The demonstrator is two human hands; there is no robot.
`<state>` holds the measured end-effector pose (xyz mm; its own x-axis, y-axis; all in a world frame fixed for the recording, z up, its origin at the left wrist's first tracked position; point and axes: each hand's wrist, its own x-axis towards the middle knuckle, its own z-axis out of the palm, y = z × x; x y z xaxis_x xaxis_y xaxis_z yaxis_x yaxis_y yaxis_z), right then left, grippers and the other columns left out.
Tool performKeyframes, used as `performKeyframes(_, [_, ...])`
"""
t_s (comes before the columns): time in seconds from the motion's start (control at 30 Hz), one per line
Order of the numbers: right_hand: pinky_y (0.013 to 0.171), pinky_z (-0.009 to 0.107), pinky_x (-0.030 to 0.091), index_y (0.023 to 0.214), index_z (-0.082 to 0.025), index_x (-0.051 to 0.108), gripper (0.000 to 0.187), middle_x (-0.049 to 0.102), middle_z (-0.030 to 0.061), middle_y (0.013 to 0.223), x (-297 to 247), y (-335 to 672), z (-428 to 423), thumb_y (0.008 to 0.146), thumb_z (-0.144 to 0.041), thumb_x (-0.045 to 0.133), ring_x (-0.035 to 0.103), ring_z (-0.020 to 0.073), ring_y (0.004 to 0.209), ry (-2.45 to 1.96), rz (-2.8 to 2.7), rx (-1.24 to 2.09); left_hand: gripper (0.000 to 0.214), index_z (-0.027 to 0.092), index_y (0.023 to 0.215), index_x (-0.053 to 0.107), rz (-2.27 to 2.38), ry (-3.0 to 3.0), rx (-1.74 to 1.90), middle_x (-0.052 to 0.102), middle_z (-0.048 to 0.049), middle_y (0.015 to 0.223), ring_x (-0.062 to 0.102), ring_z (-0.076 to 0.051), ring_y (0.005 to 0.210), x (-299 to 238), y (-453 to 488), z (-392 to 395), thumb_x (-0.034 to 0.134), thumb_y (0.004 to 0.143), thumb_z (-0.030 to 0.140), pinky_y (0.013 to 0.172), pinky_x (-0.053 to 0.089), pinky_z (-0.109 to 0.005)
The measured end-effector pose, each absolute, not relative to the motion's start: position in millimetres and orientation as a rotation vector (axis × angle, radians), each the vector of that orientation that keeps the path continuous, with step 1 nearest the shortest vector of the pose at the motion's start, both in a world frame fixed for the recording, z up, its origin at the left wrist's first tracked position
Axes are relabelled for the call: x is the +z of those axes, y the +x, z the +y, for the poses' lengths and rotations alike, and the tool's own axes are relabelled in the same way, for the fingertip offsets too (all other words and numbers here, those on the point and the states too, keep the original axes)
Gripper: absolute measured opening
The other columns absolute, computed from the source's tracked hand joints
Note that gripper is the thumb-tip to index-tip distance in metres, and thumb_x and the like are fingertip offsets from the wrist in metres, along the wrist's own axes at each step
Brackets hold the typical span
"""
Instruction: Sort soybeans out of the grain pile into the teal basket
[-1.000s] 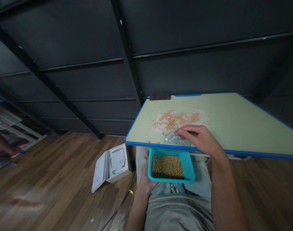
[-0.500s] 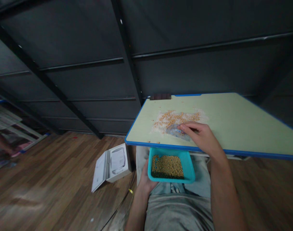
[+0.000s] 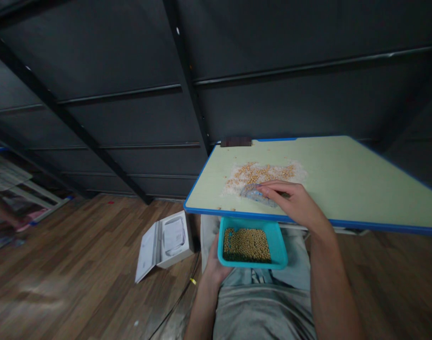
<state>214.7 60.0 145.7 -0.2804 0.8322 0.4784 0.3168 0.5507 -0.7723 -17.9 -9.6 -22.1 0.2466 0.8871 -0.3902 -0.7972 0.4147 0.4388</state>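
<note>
My left hand (image 3: 216,264) grips the left side of a turquoise plastic tub (image 3: 280,248), held over my lap just below the table's front edge. Round yellow-tan beans (image 3: 249,244), like soybeans, cover the tub's bottom. Above the table, my right hand (image 3: 292,198) pinches a clear bluish plastic piece (image 3: 256,194); whether it is a bag or a stiff scraper I cannot tell. It rests at the near side of a spread of loose beans (image 3: 251,173) mixed with small white grains (image 3: 300,174), probably rice.
The pale green tabletop (image 3: 358,184) has a blue edge. A dark brown block (image 3: 236,141) sits at its far left edge. On the wooden floor are an opened white box (image 3: 175,238) and a cable (image 3: 177,302). A dark panelled wall (image 3: 272,108) stands behind.
My right hand and the plastic piece have shifted slightly left along the near side of the loose beans. My left hand and the tub have stayed in place.
</note>
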Motion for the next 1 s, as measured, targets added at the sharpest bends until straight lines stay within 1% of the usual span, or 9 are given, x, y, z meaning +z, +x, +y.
performKeyframes(0.13, [0.09,0.044,0.059,0.102,-0.028,0.082,0.021,0.081,0.0044,0.112,144.4,214.8,60.9,0.096,-0.038,0.065,0.074,0.0251,0.1,-0.963,-1.834,0.662,0.032,0.016,0.109,0.073,0.634,0.15,1.141,0.082,-0.0099,0.105,0.066,-0.034,0.124,-28.4,-20.4,-8.5,0.074,0.083,0.036,0.114,0.046,-0.047])
performKeyframes(0.2, [0.09,0.042,0.059,0.101,-0.027,0.082,0.021,0.081,0.0045,0.112,144.5,215.0,60.8,0.097,-0.037,0.065,0.074,0.0247,0.1,-0.972,-1.824,0.651,0.035,0.017,0.109,0.073,0.631,0.152,1.137,0.082,-0.0105,0.106,0.067,-0.035,0.123,-31.1,-21.1,-7.8,0.075,0.082,0.039,0.114,0.047,-0.047])
performKeyframes(0.3, [0.094,0.043,0.058,0.102,-0.027,0.082,0.02,0.08,0.0046,0.116,144.9,215.4,60.5,0.098,-0.035,0.064,0.073,0.0245,0.105,-0.961,-1.824,0.655,0.036,0.018,0.109,0.073,0.629,0.159,1.146,0.082,-0.01,0.109,0.067,-0.034,0.123,-32.0,-20.9,-7.7,0.074,0.084,0.044,0.112,0.049,-0.047])
performKeyframes(0.4, [0.098,0.045,0.056,0.107,-0.028,0.081,0.021,0.079,0.0042,0.119,144.9,215.3,60.8,0.098,-0.034,0.064,0.072,0.0247,0.111,-0.93,-1.845,0.673,0.035,0.019,0.108,0.074,0.636,0.175,1.148,0.082,-0.01,0.109,0.067,-0.035,0.123,-30.2,-19.6,-8.3,0.074,0.084,0.043,0.111,0.05,-0.048])
performKeyframes(0.57, [0.098,0.045,0.057,0.106,-0.029,0.082,0.02,0.079,0.0038,0.118,145.8,214.8,60.6,0.097,-0.035,0.065,0.073,0.0245,0.11,-0.907,-1.864,0.714,0.038,0.019,0.111,0.073,0.635,0.164,1.142,0.082,-0.0101,0.109,0.066,-0.038,0.123,-25.9,-18.1,-8.9,0.076,0.08,0.043,0.111,0.05,-0.051])
performKeyframes(0.7, [0.096,0.045,0.058,0.104,-0.028,0.082,0.02,0.08,0.0042,0.115,147.2,215.3,59.3,0.097,-0.036,0.066,0.074,0.0249,0.107,-0.9,-1.865,0.746,0.037,0.019,0.112,0.072,0.641,0.166,1.133,0.082,-0.01,0.11,0.066,-0.037,0.124,-23.6,-17.6,-8.4,0.077,0.079,0.036,0.111,0.05,-0.051])
performKeyframes(0.8, [0.096,0.045,0.058,0.102,-0.029,0.082,0.019,0.081,0.0039,0.113,147.6,215.8,58.9,0.096,-0.036,0.066,0.074,0.0248,0.106,-0.902,-1.862,0.757,0.033,0.019,0.11,0.073,0.629,0.182,1.136,0.081,-0.0097,0.113,0.066,-0.037,0.125,-24.1,-17.4,-8.0,0.075,0.081,0.033,0.111,0.049,-0.05])
performKeyframes(0.9, [0.096,0.045,0.058,0.103,-0.028,0.082,0.02,0.081,0.004,0.113,147.8,216.0,59.0,0.097,-0.036,0.066,0.074,0.0247,0.107,-0.901,-1.861,0.765,0.031,0.018,0.108,0.074,0.617,0.184,1.147,0.08,-0.0101,0.117,0.065,-0.036,0.126,-25.5,-17.5,-7.9,0.072,0.084,0.037,0.111,0.049,-0.048])
performKeyframes(1.0, [0.097,0.046,0.057,0.104,-0.029,0.082,0.019,0.08,0.0041,0.115,147.8,216.0,58.9,0.096,-0.036,0.066,0.073,0.0253,0.109,-0.903,-1.856,0.772,0.031,0.02,0.108,0.075,0.625,0.178,1.136,0.08,-0.0085,0.117,0.064,-0.036,0.128,-26.0,-17.6,-8.0,0.072,0.084,0.039,0.111,0.049,-0.048])
